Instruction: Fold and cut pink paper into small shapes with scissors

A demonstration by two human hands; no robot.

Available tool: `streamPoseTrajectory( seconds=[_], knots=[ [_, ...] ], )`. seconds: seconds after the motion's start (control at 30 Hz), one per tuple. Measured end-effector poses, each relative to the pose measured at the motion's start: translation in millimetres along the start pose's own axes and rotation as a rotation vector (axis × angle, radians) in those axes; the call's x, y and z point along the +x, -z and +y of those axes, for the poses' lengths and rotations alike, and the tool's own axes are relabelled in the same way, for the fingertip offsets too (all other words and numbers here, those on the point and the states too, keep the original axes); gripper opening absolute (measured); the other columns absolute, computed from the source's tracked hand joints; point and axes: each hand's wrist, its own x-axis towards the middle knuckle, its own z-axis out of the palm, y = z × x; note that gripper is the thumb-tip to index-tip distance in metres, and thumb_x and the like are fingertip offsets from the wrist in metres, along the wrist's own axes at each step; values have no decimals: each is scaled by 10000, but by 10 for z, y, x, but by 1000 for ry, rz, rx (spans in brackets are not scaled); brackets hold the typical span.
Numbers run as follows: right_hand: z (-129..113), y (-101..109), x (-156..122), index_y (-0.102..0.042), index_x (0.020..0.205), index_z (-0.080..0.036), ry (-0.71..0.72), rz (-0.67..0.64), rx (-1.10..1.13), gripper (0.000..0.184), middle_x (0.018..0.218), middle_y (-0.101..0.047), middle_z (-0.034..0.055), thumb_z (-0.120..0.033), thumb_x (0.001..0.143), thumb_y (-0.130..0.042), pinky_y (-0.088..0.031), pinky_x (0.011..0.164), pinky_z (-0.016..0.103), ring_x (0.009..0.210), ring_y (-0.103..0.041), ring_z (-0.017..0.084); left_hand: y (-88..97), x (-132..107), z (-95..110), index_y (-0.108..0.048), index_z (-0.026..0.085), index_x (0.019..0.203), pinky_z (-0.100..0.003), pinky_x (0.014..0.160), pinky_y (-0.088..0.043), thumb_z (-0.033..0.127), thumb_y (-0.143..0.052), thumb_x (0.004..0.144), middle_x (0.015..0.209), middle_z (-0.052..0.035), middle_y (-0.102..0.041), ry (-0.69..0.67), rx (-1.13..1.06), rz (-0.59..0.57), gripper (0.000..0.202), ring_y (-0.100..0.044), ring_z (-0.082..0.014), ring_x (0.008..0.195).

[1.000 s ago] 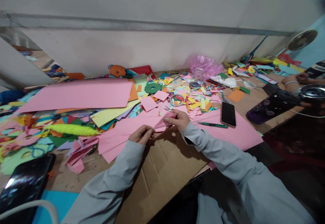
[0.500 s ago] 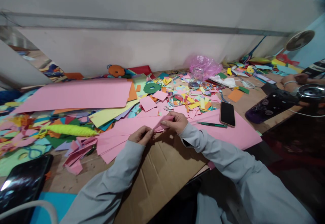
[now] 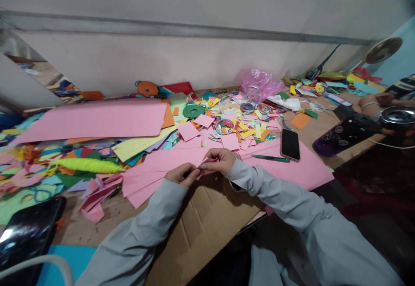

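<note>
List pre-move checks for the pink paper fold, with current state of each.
1. Left hand pinches the small folded pink paper piece: ok.
2. Right hand pinches its other end: ok.
3. Fold edges aligned: cannot tell, fingers cover them.
4. Piece clear of the stack of pink paper strips: cannot tell.
5. Flat brown cardboard sheet bare below the hands: ok.
6. Black smartphone and green pen apart from both hands: ok.

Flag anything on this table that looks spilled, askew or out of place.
Cut paper scraps lie strewn over the middle of the table, half burying a tape ring. A phone and a green pen lie on a pink sheet beside the right hand, which with the left hand pinches a small pink piece. Nothing looks damaged.
</note>
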Motion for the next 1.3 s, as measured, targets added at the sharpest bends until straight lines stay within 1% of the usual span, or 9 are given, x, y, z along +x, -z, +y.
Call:
streamPoseTrajectory(
  seconds=[0.13, 0.23, 0.3, 0.43, 0.57, 0.8, 0.97, 1.07, 1.3],
  knots=[
    [125, 87, 109, -632, 678, -134, 119, 38, 111, 363, 643, -647, -1, -463, 627, -776, -469, 628, 243, 621, -589, 109, 13, -3, 79, -616, 171, 599, -215, 469, -268, 443, -647, 727, 459, 52, -491, 65, -71, -15, 302, -378, -89, 460],
    [171, 174, 194, -595, 669, -148, 145, 185, 184, 408, 572, -602, -28, -501, 591, -784, -463, 524, 227, 514, -553, 91, 23, -15, 132, -583, 174, 592, -207, 441, -297, 449, -670, 719, 447, 51, -506, 154, -172, 27, 315, -402, -86, 426],
    [167, 199, 218, -577, 718, -156, 113, 222, 222, 440, 568, -599, -37, -529, 589, -773, -440, 457, 211, 460, -541, 83, 31, -20, 148, -569, 180, 595, -204, 421, -322, 444, -671, 726, 451, 53, -520, 203, -233, 53, 312, -421, -85, 403],
    [151, 133, 183, -582, 811, -153, 22, 90, 225, 473, 544, -575, -62, -491, 566, -803, -398, 397, 174, 412, -516, 64, 24, -19, 135, -580, 184, 612, -197, 406, -349, 431, -671, 739, 454, 56, -536, 222, -284, 64, 292, -446, -81, 385],
    [174, 57, 114, -608, 791, -139, -71, -61, 152, 442, 521, -579, -45, -468, 574, -808, -407, 353, 188, 399, -533, 93, -14, -22, 86, -583, 187, 614, -191, 398, -334, 454, -668, 735, 450, 56, -540, 208, -255, 60, 305, -441, -77, 379],
    [174, 99, 100, -582, 704, -158, -12, 45, 150, 375, 472, -570, -47, -468, 618, -776, -360, 302, 193, 325, -470, 88, -17, -16, 59, -637, 177, 695, -191, 393, -309, 512, -659, 722, 467, 47, -551, 193, -243, 24, 337, -431, -78, 390],
    [167, 100, 138, -581, 656, -155, 126, 116, 150, 372, 511, -578, -41, -463, 606, -783, -381, 368, 181, 396, -500, 75, 30, -3, 110, -661, 174, 703, -186, 399, -319, 520, -651, 738, 494, 37, -567, 180, -234, 20, 347, -448, -79, 408],
    [185, 101, 161, -575, 652, -154, 139, 118, 167, 379, 517, -568, -48, -461, 595, -790, -403, 389, 184, 402, -509, 72, 37, -5, 125, -660, 173, 727, -195, 403, -355, 525, -651, 735, 505, 31, -584, 215, -288, 21, 352, -462, -87, 399],
    [134, 198, 216, -565, 630, -161, 140, 220, 247, 439, 495, -544, -63, -486, 498, -829, -432, 376, 202, 366, -511, 76, 78, 1, 132, -650, 169, 709, -194, 443, -411, 415, -689, 714, 524, 32, -586, 213, -364, 88, 249, -505, -90, 435]
  ],
)
